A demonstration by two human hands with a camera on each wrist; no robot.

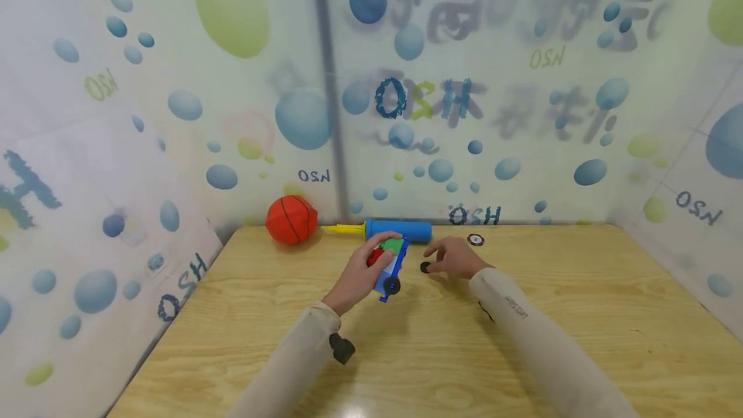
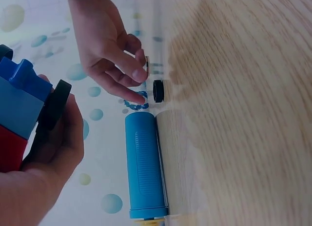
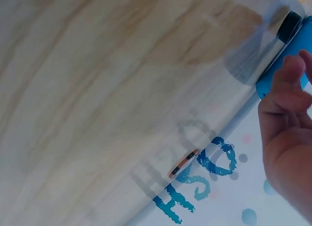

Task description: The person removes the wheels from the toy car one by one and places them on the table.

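Observation:
In the head view my left hand (image 1: 360, 274) grips a toy block car (image 1: 390, 268) with blue, green and red parts, holding it tilted above the table. A black wheel (image 2: 54, 105) shows on the car in the left wrist view. My right hand (image 1: 455, 258) hovers over a loose black wheel (image 1: 425, 267) that lies flat on the table. Its fingers (image 2: 127, 65) are loosely bent, and a small gap separates them from that wheel in the left wrist view. The loose wheel also appears at the upper right of the right wrist view.
Behind the hands, a blue hand pump (image 1: 398, 230) with a yellow nozzle lies along the wall. To its left sits a red ball (image 1: 291, 220) with black lines. A round chip (image 1: 476, 239) lies beyond the right hand. Bubble-patterned walls enclose the wooden table (image 1: 580, 328).

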